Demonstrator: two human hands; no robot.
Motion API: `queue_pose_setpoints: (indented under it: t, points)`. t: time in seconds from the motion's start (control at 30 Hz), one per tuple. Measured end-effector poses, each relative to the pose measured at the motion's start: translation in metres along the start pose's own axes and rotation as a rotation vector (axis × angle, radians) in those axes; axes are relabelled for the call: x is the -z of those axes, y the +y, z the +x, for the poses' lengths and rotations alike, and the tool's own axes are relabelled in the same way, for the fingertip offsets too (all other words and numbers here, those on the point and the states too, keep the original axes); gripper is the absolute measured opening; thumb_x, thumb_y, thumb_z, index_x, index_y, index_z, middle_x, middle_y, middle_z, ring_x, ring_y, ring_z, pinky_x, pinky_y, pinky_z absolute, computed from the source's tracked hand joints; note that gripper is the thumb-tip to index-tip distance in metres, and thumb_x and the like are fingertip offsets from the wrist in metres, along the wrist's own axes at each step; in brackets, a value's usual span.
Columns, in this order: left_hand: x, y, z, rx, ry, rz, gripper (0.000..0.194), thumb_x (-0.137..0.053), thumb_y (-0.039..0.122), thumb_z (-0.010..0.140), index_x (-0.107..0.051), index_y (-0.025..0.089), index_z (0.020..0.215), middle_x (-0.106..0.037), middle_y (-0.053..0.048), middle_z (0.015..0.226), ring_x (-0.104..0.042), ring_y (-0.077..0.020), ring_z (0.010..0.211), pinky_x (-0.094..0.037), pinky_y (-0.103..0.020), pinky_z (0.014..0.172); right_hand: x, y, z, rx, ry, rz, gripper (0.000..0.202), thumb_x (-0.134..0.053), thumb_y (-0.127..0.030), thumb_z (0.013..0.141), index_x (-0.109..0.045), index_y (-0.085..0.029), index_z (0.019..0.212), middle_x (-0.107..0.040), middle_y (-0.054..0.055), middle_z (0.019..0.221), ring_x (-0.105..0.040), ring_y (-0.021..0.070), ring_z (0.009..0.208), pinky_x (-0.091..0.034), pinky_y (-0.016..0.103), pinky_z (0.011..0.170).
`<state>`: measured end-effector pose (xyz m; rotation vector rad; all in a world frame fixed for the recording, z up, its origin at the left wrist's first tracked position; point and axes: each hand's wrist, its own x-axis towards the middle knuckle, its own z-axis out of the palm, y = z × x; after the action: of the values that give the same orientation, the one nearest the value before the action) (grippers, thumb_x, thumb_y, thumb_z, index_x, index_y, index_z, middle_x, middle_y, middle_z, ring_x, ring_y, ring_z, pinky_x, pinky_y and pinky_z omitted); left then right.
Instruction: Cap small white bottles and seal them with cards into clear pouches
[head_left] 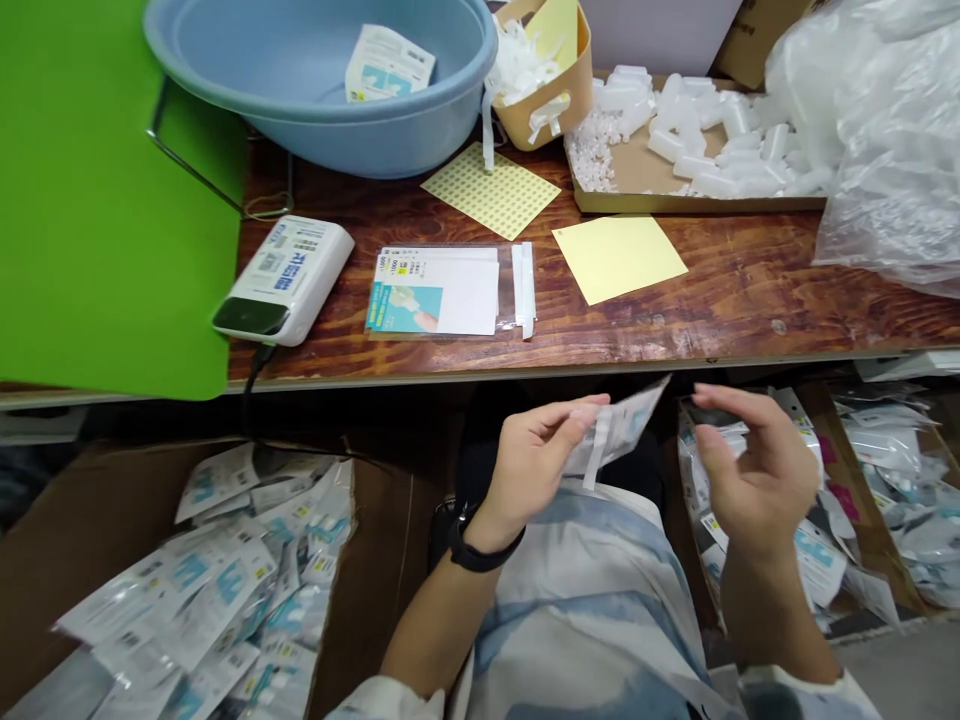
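the left hand [536, 455] pinches a small clear plastic packet [619, 428] between thumb and fingertips, holding it up just below the edge of the counter [750, 290], above the person's lap. the right hand [754, 470] hovers just beside the packet with fingers curled and spread, gripping nothing. the two hands are a little apart. on the counter lie a stack of printed packets [439, 292], a yellow paper sheet [619, 257], a sticker sheet [491, 190] and a blue basin [322, 110]. a cardboard box of filled packets [217, 590] sits at lower left.
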<state>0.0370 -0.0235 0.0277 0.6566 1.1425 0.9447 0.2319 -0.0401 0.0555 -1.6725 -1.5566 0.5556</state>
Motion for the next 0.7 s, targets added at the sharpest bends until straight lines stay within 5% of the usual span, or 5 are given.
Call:
queue_pose_setpoints:
  t: [0.1, 0.17, 0.33, 0.53, 0.7]
  points:
    - [0.0, 0.009, -0.003, 0.014, -0.161, 0.128, 0.023, -0.067, 0.035, 0.085, -0.08, 0.018, 0.094, -0.077, -0.009, 0.104, -0.071, -0.0262, 0.1, -0.055, -0.036, 0.092, -0.006, -0.016, 0.017, 0.137, -0.433, -0.006, 0.017, -0.066, -0.03, 0.088, -0.066, -0.022, 0.102, -0.069, 0.009, 0.102, -0.065, 0.0235, 0.096, -0.053, 0.038, 0.083]
    - [0.0, 0.01, -0.004, 0.018, -0.2, 0.159, 0.023, -0.065, 0.034, 0.087, -0.079, 0.017, 0.096, -0.077, -0.009, 0.103, -0.071, -0.0247, 0.1, -0.055, -0.034, 0.091, -0.012, -0.02, 0.022, 0.097, -0.581, 0.046, 0.009, -0.062, -0.03, 0.091, -0.065, -0.021, 0.093, -0.066, 0.006, 0.091, -0.063, 0.0191, 0.085, -0.051, 0.032, 0.074]
    - [0.009, -0.001, -0.009, 0.104, -0.198, 0.046, 0.038, -0.073, 0.038, 0.081, -0.073, 0.016, 0.112, -0.074, -0.01, 0.115, -0.068, -0.0246, 0.106, -0.054, -0.031, 0.09, -0.022, -0.013, 0.017, -0.109, -0.569, 0.197, 0.017, -0.064, -0.03, 0.089, -0.06, -0.02, 0.076, -0.061, 0.002, 0.078, -0.057, 0.0141, 0.072, -0.046, 0.027, 0.065]
    - [0.02, -0.007, -0.013, 0.136, -0.267, 0.184, 0.039, -0.056, 0.042, 0.092, -0.072, 0.016, 0.117, -0.077, -0.006, 0.094, -0.066, -0.0171, 0.074, -0.05, -0.023, 0.064, -0.027, -0.007, 0.013, -0.313, -0.616, 0.202, 0.019, -0.066, -0.033, 0.084, -0.058, -0.019, 0.074, -0.059, 0.0, 0.074, -0.055, 0.0131, 0.068, -0.043, 0.026, 0.061]
    - [0.02, -0.006, -0.015, 0.112, -0.273, 0.236, 0.031, -0.056, 0.034, 0.092, -0.074, 0.017, 0.11, -0.076, -0.006, 0.101, -0.068, -0.0191, 0.088, -0.052, -0.025, 0.076, -0.025, -0.008, 0.014, -0.433, -0.757, 0.261, 0.021, -0.064, -0.036, 0.085, -0.064, -0.017, 0.077, -0.063, 0.001, 0.072, -0.056, 0.0134, 0.068, -0.043, 0.025, 0.061]
